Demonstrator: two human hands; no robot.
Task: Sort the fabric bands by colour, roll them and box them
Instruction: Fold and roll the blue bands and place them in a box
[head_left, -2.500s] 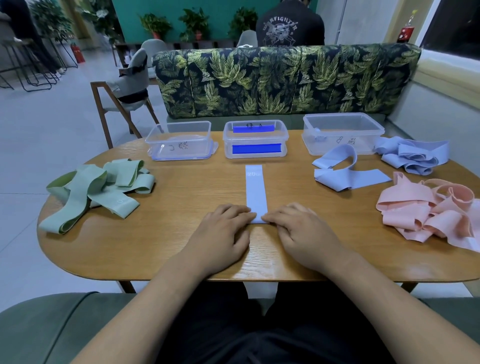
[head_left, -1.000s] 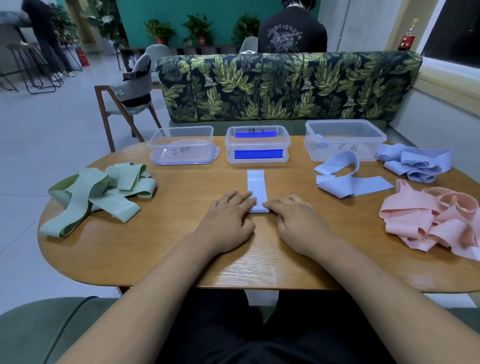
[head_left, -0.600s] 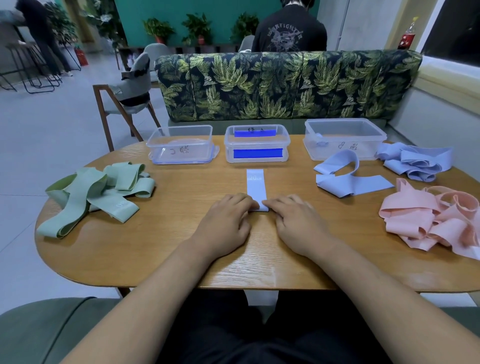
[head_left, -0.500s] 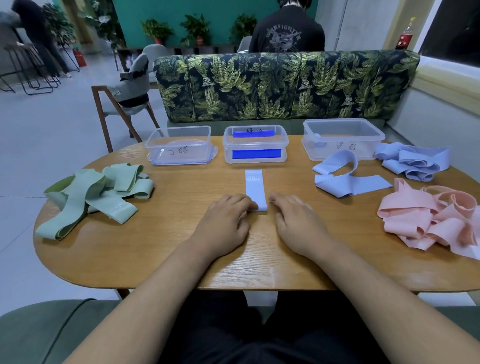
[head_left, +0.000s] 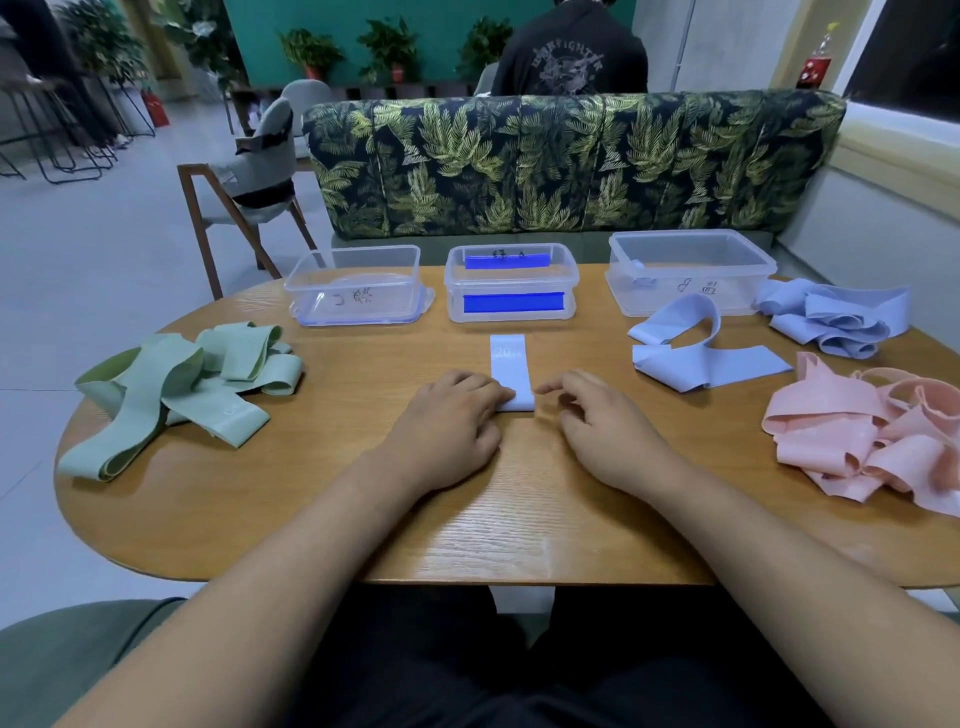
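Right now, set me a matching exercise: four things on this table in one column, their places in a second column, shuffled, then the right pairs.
Things
1. green bands
2. pink bands
3. flat pale-blue band
4. box with blue strips

Places
A. right side of the table, towards the near edge
B. far edge, in the middle
C. centre
D. left side

Pairs: 1-D, 2-A, 3-C, 4-B
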